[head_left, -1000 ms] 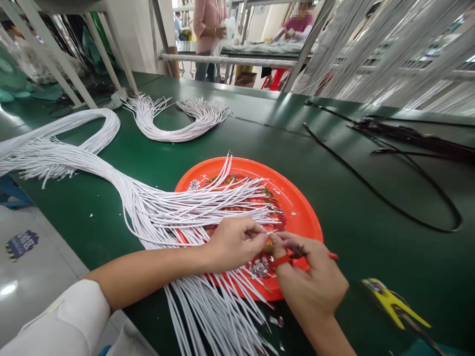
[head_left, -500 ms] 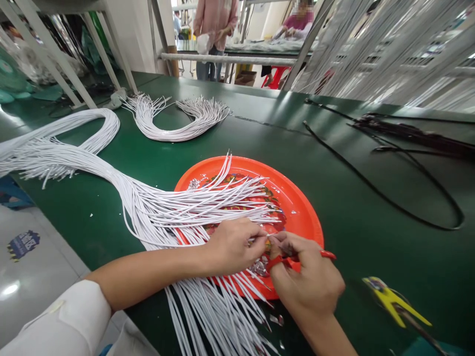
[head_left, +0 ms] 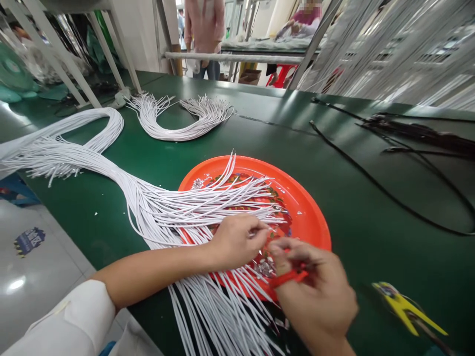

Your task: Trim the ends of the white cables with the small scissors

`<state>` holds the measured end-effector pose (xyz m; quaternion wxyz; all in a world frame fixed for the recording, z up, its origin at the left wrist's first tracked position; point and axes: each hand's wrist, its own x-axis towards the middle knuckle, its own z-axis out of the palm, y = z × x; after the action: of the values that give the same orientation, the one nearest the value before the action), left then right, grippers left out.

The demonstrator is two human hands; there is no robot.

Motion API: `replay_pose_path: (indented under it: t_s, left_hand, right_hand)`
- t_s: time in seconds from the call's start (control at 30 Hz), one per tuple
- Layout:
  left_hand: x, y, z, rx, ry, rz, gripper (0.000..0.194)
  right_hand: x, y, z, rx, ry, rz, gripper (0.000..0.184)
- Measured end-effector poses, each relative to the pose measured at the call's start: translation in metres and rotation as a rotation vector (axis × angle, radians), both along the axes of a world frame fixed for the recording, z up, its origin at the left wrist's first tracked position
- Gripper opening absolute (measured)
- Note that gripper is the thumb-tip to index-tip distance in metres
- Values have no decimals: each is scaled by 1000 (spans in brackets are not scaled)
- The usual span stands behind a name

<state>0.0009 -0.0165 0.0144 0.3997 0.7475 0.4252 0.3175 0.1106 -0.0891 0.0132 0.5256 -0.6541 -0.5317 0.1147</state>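
My left hand (head_left: 237,242) is closed in a pinch on the end of a white cable, over an orange-red tray (head_left: 313,217). Just right of it, my right hand (head_left: 315,287) is closed around red-handled scissors (head_left: 287,278); a red loop circles the thumb and the blades are hidden. Thumb and forefinger are bent close together, slightly blurred, a small gap from the left fingertips. A fanned bundle of white cables (head_left: 163,202) lies across the tray, more ends (head_left: 218,316) hanging below my left forearm. Shiny foil scraps (head_left: 264,267) lie in the tray between the hands.
Another white cable bundle (head_left: 174,132) curves on the green table (head_left: 267,141) behind the tray. Black cables (head_left: 371,183) lie at right, yellow-handled cutters (head_left: 406,306) at front right. White cables (head_left: 389,44) hang from a rack. A person in pink (head_left: 204,29) stands beyond.
My right hand has drawn back a little, down and right, away from the left fingertips. My left hand keeps its pinch. The whole view has shifted slightly.
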Motion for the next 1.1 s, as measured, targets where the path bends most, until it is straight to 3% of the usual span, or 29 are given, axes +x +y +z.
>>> replay_pose_path:
  t_s: [0.1,0.23,0.33,0.53,0.73,0.87,1.0,1.1]
  left_hand:
    - [1,3,0,-215,-131,44,17]
    - [0,6,6,-523,-278,56,15]
    - [-1,7,12,-623,-313,32,14]
    - [-1,6,10,-688,-330,7,14]
    - [-1,7,5,-699,-358,-5,15]
    - [-2,8,3,-682,-354,-17,16]
    - [-1,7,2,-681,-358,-29,15]
    - [0,6,5,-670,-357,-11,13]
  right_hand:
    - [14,6,-3,-7,37,-215,20]
    - [29,12,-10,-119,-210,-128,21]
    - [29,13,-12,-126,-361,-70,25]
    - [33,15,-17,-206,-422,-39,30]
    - [35,15,-17,-245,-824,-31,26]
    - [32,14,-11,-238,-960,-25,24]
    - [32,13,-9,-204,-1008,-8,24]
    - [33,13,-8,-218,-917,-11,24]
